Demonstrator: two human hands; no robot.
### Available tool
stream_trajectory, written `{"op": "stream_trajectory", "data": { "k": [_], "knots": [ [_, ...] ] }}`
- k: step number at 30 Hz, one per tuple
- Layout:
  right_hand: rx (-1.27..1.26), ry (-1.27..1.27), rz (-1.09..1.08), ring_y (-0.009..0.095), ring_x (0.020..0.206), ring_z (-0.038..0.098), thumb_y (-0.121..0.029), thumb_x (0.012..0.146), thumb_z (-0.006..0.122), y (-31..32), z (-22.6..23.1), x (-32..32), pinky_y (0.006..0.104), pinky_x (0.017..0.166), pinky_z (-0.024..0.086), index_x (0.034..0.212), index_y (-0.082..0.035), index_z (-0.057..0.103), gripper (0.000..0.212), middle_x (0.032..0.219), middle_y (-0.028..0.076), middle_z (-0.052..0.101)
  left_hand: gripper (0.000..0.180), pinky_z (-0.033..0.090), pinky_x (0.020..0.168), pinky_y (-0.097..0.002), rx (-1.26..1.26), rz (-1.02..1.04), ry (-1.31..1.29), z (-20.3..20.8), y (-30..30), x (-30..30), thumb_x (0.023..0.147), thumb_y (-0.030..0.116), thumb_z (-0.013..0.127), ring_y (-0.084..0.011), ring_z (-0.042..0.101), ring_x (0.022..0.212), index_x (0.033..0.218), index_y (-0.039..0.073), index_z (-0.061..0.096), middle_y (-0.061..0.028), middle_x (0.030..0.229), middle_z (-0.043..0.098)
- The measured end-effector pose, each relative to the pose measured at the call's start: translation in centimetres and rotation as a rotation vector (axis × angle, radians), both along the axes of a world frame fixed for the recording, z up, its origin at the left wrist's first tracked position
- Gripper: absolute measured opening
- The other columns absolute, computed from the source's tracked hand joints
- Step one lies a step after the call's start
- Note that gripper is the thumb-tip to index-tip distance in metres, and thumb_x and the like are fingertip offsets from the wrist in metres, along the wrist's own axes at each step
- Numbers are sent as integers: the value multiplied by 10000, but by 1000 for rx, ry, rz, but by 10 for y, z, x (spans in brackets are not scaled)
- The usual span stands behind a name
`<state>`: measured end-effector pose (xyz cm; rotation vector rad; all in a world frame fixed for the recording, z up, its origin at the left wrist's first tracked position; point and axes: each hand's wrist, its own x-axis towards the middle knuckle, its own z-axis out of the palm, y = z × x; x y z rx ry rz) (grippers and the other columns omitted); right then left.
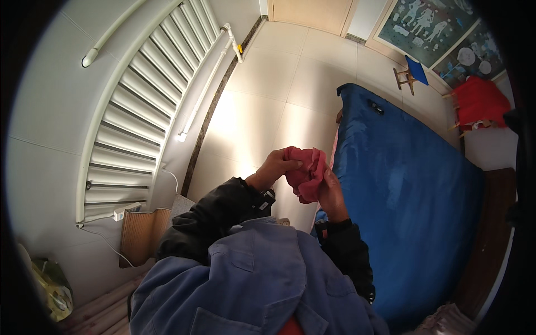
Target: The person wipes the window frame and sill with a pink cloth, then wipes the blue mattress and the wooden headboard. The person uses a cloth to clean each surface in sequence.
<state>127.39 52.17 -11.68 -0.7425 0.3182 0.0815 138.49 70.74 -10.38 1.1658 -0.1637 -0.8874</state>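
Observation:
Between my two hands, in front of my chest, I hold a crumpled red cloth [306,181]. My left hand [274,169] grips its upper left side, the thumb lying on top of the fabric. On the right edge my right hand [333,196] is closed round a fold, with some of its fingers hidden behind the cloth. The cloth hangs bunched over the tiled floor and touches no other surface.
A bed or table under a blue cover [407,206] stands close on my right, with a small black object [376,108] on it. The white radiator [131,117] lines the left wall. A blue folding stool [416,70] and a red-covered chair [481,103] stand at the far right.

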Motion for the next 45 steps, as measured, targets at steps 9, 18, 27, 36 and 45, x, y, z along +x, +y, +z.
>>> {"op": "stream_trajectory", "data": {
  "k": [9, 18, 27, 36, 45],
  "knots": [
    [-169, 54, 15, 254, 1192, 637, -5, 983, 547, 2, 17, 198, 388, 1029, 530, 1423, 8, 534, 440, 1317, 136, 637, 469, 542, 988, -361, -61, -43, -62, 5, 19, 174, 885, 9, 669, -192, 661, 1123, 1347, -2, 589, -83, 1210, 686],
    [34, 1, 41, 268, 1199, 627, -128, 1049, 479, -4, 10, 381, 392, 1028, 526, 1451, 33, 468, 434, 1343, 161, 610, 564, 487, 1076, -431, -110, 97, -32, 29, 39, 324, 950, 170, 660, -260, 597, 1259, 1449, -29, 486, -143, 1347, 616],
    [70, -154, 176, 247, 1263, 579, -271, 1054, 524, -76, -1, 524, 390, 1076, 474, 1476, 22, 433, 522, 1396, 137, 572, 481, 556, 942, -352, 49, 252, -9, 8, -54, 467, 871, 35, 647, -217, 684, 1041, 1335, -59, 562, -130, 1166, 688],
    [-356, -57, 107, 154, 1019, 654, -42, 916, 677, -201, 24, 647, 312, 900, 546, 1354, 13, 581, 451, 1151, 62, 679, 536, 595, 587, -318, -10, 109, -41, 28, -182, 590, 880, 40, 633, -231, 706, 782, 1390, -51, 493, -165, 1107, 688],
    [-359, -91, -173, 109, 1021, 651, 19, 908, 663, -305, 14, 679, 290, 894, 549, 1305, -48, 668, 403, 1105, 3, 717, 536, 549, 949, -364, 102, -389, 30, -3, -309, 676, 853, 37, 720, -215, 660, 1117, 1360, -20, 553, -106, 1246, 665]
  ]
}}
